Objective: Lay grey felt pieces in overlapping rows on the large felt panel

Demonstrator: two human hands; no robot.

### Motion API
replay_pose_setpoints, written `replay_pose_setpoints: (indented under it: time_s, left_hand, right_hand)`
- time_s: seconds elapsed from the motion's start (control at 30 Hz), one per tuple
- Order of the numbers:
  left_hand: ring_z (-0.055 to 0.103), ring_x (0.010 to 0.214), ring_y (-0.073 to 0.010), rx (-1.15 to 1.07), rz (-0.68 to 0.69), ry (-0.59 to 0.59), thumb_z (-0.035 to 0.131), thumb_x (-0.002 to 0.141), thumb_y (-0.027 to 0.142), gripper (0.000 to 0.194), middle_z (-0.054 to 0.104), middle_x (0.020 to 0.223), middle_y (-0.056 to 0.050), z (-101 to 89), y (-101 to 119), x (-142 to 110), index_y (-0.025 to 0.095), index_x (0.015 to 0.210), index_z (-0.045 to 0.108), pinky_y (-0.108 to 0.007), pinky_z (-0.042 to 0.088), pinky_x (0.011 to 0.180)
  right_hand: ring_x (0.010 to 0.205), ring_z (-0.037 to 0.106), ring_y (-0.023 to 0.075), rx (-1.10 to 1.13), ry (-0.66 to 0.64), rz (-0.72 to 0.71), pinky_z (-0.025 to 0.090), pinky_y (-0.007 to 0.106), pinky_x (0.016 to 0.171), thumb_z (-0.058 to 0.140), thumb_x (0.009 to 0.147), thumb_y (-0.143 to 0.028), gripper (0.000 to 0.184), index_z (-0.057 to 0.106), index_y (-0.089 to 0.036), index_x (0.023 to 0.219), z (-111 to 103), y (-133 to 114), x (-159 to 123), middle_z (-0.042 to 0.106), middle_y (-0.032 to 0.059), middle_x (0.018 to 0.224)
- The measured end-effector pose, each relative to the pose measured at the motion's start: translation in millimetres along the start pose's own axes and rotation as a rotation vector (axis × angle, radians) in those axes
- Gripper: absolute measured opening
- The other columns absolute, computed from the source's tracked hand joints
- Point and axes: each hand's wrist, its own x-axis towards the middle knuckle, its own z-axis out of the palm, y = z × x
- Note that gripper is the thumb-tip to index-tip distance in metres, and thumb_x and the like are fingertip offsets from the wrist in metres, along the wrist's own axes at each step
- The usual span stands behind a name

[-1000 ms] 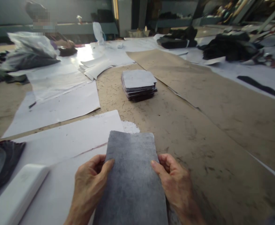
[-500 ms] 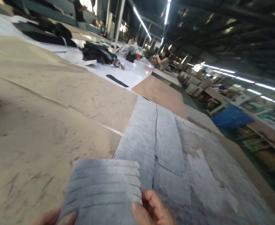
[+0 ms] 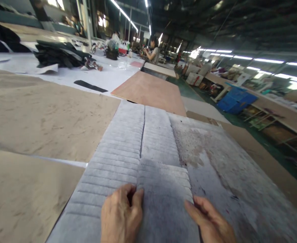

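Between my two hands is a fanned stack of grey fabric pieces (image 3: 163,202), its layers stepped like shingles near the far edge. My left hand (image 3: 120,214) pinches its left edge, thumb against the side. On the opposite edge, my right hand (image 3: 210,219) grips with the thumb on top and fingers beneath. The stack lies over or just above the near end of a right row of overlapping grey pieces (image 3: 158,131). Beside it on the left runs a longer row of overlapping grey pieces (image 3: 113,152), which my left hand overlaps. The near end of the held stack is out of frame.
Brown paper (image 3: 49,118) covers the table at left. A stained grey board surface (image 3: 214,158) extends at right. Beyond the rows lie a tan board (image 3: 151,89), a black strip (image 3: 90,86) and a dark fabric pile (image 3: 59,54). A person (image 3: 153,52) stands far back.
Both hands have carried the held stack rightward, from over the brown paper to the near end of the right row. The camera view has also swung right.
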Motion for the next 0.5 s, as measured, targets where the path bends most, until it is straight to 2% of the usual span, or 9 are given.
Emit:
replay_pose_setpoints:
  time_s: [0.17, 0.3, 0.5]
  left_hand:
    - [0.061, 0.069, -0.0200, 0.229, -0.052, 0.108, 0.044, 0.078, 0.037, 0.022, 0.067, 0.071, 0.001, 10.2, 26, 22, 0.026, 0.070, 0.061, -0.027, 0.031, 0.057]
    - [0.061, 0.076, -0.0233, 0.326, -0.131, 0.092, 0.043, 0.079, 0.041, 0.023, 0.067, 0.074, 0.003, 14.6, 32, 30, 0.028, 0.071, 0.061, -0.028, 0.032, 0.058]
    - [0.061, 0.075, -0.0239, 0.338, -0.183, 0.082, 0.037, 0.081, 0.045, 0.029, 0.067, 0.074, 0.003, 17.1, 33, 31, 0.030, 0.071, 0.061, -0.029, 0.033, 0.059]
  right_hand:
    - [0.059, 0.058, 0.0147, -0.027, 0.030, 0.000, 0.043, 0.018, 0.055, 0.056, 0.062, -0.046, 0.028, 0.063, -0.020, 0.072, 6, 2, 27, 0.063, -0.0023, 0.060]
    - [0.060, 0.059, 0.0158, -0.119, 0.029, -0.019, 0.043, 0.021, 0.054, 0.056, 0.061, -0.051, 0.033, 0.063, -0.021, 0.074, 9, 10, 43, 0.064, -0.0017, 0.062]
    - [0.066, 0.061, 0.0176, -0.258, -0.133, -0.026, 0.046, 0.022, 0.056, 0.054, 0.061, -0.060, 0.044, 0.064, -0.022, 0.080, 2, 25, 61, 0.066, 0.0009, 0.071]
